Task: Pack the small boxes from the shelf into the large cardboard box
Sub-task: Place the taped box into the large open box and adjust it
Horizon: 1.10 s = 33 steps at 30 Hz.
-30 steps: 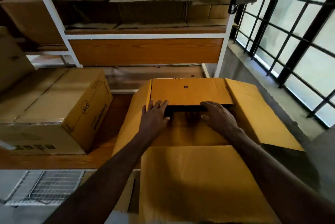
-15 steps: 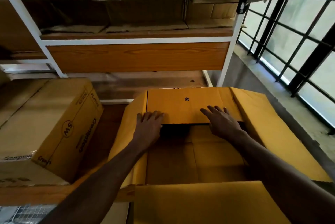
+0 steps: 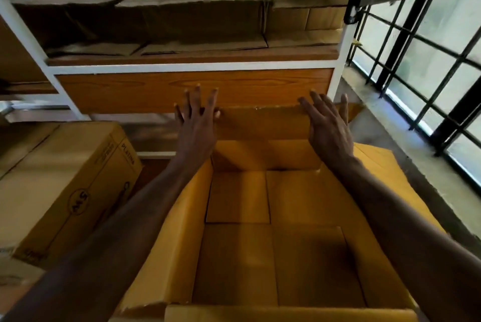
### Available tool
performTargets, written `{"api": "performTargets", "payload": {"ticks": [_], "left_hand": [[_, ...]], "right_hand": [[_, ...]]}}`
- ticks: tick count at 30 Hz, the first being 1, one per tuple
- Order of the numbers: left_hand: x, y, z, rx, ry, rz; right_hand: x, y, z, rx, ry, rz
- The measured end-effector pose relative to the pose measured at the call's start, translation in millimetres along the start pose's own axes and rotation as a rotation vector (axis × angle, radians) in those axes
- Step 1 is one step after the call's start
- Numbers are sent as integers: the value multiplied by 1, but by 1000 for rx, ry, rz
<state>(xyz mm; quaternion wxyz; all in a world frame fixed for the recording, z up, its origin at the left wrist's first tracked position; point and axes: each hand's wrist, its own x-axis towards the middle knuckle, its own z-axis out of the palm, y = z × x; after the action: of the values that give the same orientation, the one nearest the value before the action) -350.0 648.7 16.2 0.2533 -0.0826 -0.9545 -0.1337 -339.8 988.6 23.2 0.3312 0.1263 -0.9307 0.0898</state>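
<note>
Both the left hand point(image 3: 196, 126) and right hand point(image 3: 329, 129), fingers spread wide, press the large cardboard box's point(image 3: 182, 230) raised far flap point(image 3: 263, 123).

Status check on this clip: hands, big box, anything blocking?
Left hand and right hand open, fingers spread at the raised far flap. Large cardboard box open, flat-topped small boxes inside. Nothing blocking the opening.

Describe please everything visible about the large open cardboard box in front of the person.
The large cardboard box is yellow-brown and open at the top, with all four flaps folded out. Inside, only its bottom flaps show; no small boxes are visible. It stands before the shelf, beside a closed printed box. The left hand and right hand, fingers straight, are at the far flap.
</note>
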Motion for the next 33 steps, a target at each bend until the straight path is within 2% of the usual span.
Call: {"api": "performTargets", "payload": {"ticks": [7, 13, 16, 19, 24, 33], "left_hand": [[63, -13, 36, -340, 66, -190], [59, -20, 67, -390, 12, -206], [43, -23, 87, -440, -14, -244], [26, -32, 102, -527, -41, -298], [13, -36, 109, -538, -43, -292], [-14, -39, 120, -467, -32, -313]], "right_hand": [[71, 31, 41, -50, -139, 41], [96, 53, 68, -41, -224, 56], [79, 62, 82, -16, -208, 91], [48, 69, 93, 46, -194, 210], [5, 72, 100, 289, -193, 422], [-32, 72, 92, 240, -222, 349]]}}
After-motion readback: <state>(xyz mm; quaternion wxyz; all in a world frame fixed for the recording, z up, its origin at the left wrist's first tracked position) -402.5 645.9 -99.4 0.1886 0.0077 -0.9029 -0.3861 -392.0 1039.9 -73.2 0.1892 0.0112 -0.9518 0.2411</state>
